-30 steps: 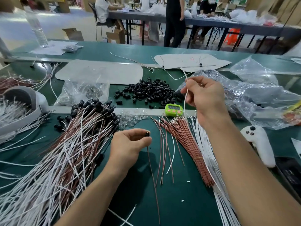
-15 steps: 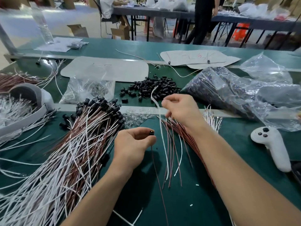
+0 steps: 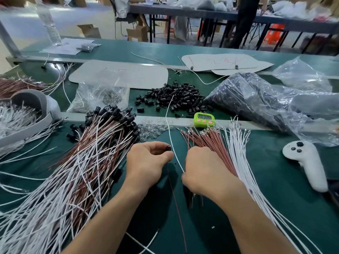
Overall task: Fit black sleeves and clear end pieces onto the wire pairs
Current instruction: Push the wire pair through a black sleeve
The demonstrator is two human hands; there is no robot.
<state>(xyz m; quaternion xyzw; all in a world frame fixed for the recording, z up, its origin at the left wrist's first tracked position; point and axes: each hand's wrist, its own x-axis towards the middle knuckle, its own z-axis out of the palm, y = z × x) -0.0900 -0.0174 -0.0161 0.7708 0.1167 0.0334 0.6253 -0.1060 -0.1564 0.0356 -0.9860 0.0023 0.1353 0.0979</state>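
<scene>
My left hand pinches a black sleeve between thumb and fingers; a brown wire runs down from it toward me. Just to its right, my right hand holds a single white wire that curves up and away over the table. Loose black sleeves lie in a heap beyond the hands. Clear end pieces are scattered near the strip. Bare brown wires and white wires fan out at the right. Finished wire pairs with black sleeves are piled at the left.
A green timer sits on the metal strip. A white controller lies at the right. Plastic bags holding dark parts fill the back right; another bag sits back left. A grey tray with wires is far left. People stand at tables behind.
My right hand has come down and toward me with the white wire, from above the sleeve heap to beside my left hand. The left hand has kept its pinch on the sleeve.
</scene>
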